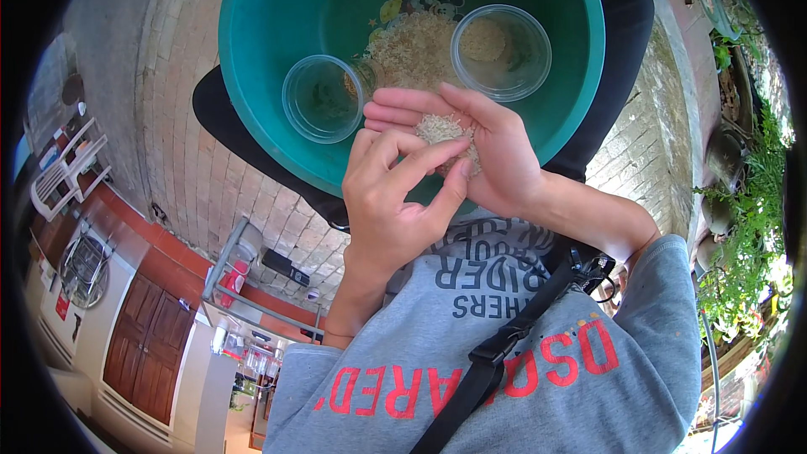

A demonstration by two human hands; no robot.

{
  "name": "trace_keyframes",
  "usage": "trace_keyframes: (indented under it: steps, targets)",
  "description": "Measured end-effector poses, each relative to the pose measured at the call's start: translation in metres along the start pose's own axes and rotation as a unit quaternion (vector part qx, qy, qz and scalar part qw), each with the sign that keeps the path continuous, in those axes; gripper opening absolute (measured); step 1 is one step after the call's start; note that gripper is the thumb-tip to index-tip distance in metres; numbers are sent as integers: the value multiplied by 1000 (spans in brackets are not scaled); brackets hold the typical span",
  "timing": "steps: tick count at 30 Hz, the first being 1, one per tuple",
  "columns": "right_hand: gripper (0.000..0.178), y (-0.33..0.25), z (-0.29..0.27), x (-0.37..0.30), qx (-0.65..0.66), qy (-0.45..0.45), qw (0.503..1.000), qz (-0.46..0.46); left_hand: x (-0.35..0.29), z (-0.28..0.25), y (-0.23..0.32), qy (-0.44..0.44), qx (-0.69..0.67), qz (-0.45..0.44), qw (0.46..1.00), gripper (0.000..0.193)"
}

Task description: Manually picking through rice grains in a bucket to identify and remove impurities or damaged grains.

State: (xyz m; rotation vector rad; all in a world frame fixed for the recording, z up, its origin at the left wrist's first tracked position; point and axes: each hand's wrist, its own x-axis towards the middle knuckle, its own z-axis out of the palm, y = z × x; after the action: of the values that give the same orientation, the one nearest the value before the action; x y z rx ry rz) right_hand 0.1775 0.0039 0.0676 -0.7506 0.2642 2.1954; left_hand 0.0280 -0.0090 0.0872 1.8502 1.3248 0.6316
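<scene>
Pale rice (441,129) sits in the right hand (504,151), fingers extended, beneath the left hand's (382,206) narrowed fingers, whether gripping a grain I cannot tell, the picking-over seemingly partway, with a larger heap (412,44) left in the green basin (259,42).

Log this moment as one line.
left hand: touching rice grains | right hand: palm up, cradling them | green tub: holds clear cups, grain pile
</scene>
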Motion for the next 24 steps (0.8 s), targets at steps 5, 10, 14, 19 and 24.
trace_keyframes:
  steps: [5,10,14,19,24]
  targets:
    - [61,2,-2,-1,-38,2,999,-12,1,3,1,4,-21,-24,999,25]
    - [60,3,-2,0,-45,5,999,-12,2,1,-1,-5,-23,-22,999,22]
    - [60,1,0,0,-24,3,1000,5,2,-3,-2,-12,-36,-15,999,20]
    - [60,-3,4,2,72,1,997,40,-1,-6,1,44,-152,-86,984,14]
    - [60,-3,-1,5,118,-10,991,55,-4,-18,-2,33,-167,-138,976,13]
